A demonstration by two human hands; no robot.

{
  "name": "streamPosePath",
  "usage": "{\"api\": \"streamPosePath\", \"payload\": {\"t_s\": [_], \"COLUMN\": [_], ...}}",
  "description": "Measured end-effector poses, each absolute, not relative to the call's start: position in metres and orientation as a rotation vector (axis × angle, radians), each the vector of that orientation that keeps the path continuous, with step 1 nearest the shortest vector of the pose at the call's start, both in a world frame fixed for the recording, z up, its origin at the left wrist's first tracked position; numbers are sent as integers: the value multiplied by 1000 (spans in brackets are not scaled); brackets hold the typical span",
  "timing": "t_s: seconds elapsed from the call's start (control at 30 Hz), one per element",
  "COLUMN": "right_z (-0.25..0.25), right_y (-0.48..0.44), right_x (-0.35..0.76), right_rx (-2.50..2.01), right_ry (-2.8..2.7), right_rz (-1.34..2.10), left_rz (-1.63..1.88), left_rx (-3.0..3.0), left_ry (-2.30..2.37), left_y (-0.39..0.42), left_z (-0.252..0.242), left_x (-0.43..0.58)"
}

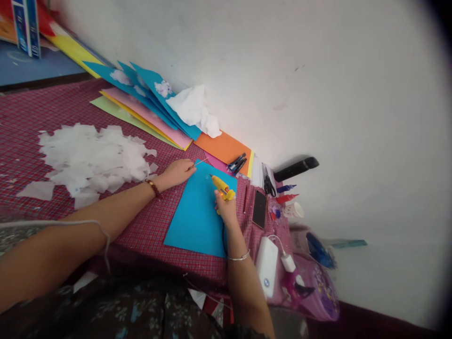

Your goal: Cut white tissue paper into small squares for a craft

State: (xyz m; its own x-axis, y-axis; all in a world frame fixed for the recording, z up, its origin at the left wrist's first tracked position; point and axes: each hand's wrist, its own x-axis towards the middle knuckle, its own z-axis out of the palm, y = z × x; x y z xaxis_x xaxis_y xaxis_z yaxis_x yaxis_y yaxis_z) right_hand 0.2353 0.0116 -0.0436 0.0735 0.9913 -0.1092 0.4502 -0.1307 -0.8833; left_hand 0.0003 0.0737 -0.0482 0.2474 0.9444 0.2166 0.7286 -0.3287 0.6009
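A yellow hot glue gun is in my right hand, its nozzle pointing at the upper part of a blue sheet of paper. A small glossy patch, which looks like glue, shows on the sheet near the nozzle. My left hand rests at the sheet's left edge, with its fingers closed around a thin stick whose exact kind I cannot make out. Left of that hand lies a wide pile of torn white paper pieces on the red checked tablecloth.
Coloured sheets with white paper tufts lean at the wall beside crumpled white tissue. Orange paper lies behind. On the right are scissors, a phone, a paper cup and a white power strip. A cable crosses my left arm.
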Motion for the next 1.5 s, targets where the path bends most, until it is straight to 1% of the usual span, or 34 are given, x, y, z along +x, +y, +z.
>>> {"api": "streamPosePath", "payload": {"t_s": [0.13, 0.4, 0.6, 0.8, 1.03, 1.27, 1.5], "right_z": [-44, -40, -39, -43, -38, -42, -41], "right_y": [12, 12, 13, 14, 14, 14, 15], "right_x": [237, 234, 235, 235, 235, 234, 237], "right_rx": [-1607, -1654, -1592, -1646, -1603, -1631, -1603], "right_ry": [-1512, -1404, -1453, -1384, -1447, -1384, -1422], "right_rz": [1046, 1000, 1060, 997, 1044, 1014, 1079], "left_rz": [776, 782, 760, 784, 786, 784, 796], "left_rx": [2155, 2133, 2153, 2148, 2154, 2157, 2148], "left_ry": [1532, 1542, 1536, 1546, 1524, 1548, 1545], "left_y": [74, 74, 74, 76, 75, 76, 74], "left_z": [-49, -49, -48, -52, -53, -52, -50], "left_x": [0, 1, 0, 0, 0, 0, 0]}}
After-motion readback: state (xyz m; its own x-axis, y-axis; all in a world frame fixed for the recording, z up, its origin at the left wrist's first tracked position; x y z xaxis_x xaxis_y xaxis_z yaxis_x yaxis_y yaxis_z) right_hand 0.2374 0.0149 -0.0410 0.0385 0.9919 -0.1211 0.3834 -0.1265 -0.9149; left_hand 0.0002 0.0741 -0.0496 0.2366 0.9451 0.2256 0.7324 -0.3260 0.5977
